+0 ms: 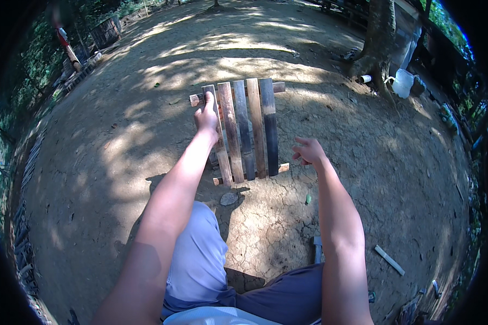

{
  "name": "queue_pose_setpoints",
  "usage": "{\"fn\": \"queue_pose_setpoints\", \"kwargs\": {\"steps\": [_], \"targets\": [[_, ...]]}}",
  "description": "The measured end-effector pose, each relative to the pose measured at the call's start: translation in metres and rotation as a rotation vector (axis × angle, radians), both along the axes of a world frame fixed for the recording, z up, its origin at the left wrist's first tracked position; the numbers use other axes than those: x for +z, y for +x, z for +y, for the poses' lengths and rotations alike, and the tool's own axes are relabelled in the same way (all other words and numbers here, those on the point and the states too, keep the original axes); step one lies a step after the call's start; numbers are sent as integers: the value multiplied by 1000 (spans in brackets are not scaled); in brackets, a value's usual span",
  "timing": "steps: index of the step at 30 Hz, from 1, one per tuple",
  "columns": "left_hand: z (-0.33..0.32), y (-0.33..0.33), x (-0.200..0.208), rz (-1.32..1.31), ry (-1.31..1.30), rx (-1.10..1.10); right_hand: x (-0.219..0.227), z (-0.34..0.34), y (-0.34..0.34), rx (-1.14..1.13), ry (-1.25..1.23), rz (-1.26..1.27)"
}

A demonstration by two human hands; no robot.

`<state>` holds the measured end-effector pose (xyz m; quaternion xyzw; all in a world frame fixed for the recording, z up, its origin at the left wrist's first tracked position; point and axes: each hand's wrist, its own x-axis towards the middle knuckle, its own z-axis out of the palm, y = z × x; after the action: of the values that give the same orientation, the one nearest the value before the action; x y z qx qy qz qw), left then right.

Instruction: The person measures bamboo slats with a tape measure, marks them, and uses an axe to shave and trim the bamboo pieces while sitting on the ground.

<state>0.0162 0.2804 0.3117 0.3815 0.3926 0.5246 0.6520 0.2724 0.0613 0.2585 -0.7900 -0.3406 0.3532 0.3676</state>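
A slatted wooden panel stands or lies ahead of me, made of several upright slats fixed across two crosspieces. Some slats are pale brown, others dark and weathered. My left hand grips the leftmost slat near its upper end, thumb lying along its face. To the right of the panel, my right hand hovers apart from it, index finger stretched toward the slats and the other fingers loosely curled. Nothing shows in that hand. A flat stone sits just below the lower crosspiece.
Cracked dry earth surrounds me, patched with shade. A grey tool-like piece pokes out beside my right leg; a pale wooden strip lies farther right. Beyond stand a tree trunk and a whitish plastic container.
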Motion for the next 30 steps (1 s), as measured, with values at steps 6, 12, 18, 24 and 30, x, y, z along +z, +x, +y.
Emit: {"fn": "queue_pose_setpoints", "kwargs": {"steps": [6, 12, 18, 24, 30], "targets": [[1, 1, -2, -18, 13, -1, 3, -3, -1, -23, -9, 26], [-3, 1, 1, -21, -10, -11, 5, -5, -2, -38, -14, 37], [-4, -2, -2, -26, -14, -31, 2, -6, -2, -35, -14, 47], [2, 2, -4, 15, -21, -25, 1, -6, 4, -31, -21, 34], [16, 0, -12, -29, -36, -56, 2, -6, 3, -31, -8, 42]]}}
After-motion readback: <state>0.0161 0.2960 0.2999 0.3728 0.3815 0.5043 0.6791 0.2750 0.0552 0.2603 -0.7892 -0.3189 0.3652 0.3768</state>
